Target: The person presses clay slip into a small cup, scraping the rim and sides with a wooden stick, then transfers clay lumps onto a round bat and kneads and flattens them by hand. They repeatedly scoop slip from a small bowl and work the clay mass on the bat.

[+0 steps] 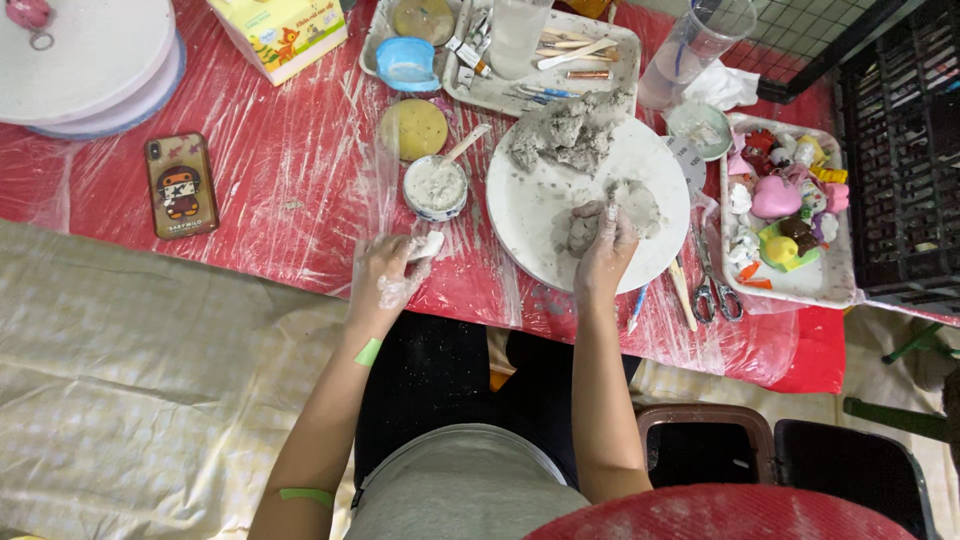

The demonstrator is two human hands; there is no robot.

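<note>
Two hands: right hand (pixel 603 250) fingers pinching clay lump (pixel 583 228); left hand (pixel 385 272) flat.

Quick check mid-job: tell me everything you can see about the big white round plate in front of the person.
The white round plate lies flat on the plastic-covered red table. It looks like a smooth board or dish, smeared with grey residue. A heap of grey clay sits on its far edge; a smaller lump lies near the front, where the right hand presses. Scissors lie just beside its right rim.

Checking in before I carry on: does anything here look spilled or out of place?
Mostly tidy. Grey clay smears the white round board and coats both hands; scissors lie by the table's near edge.
</note>
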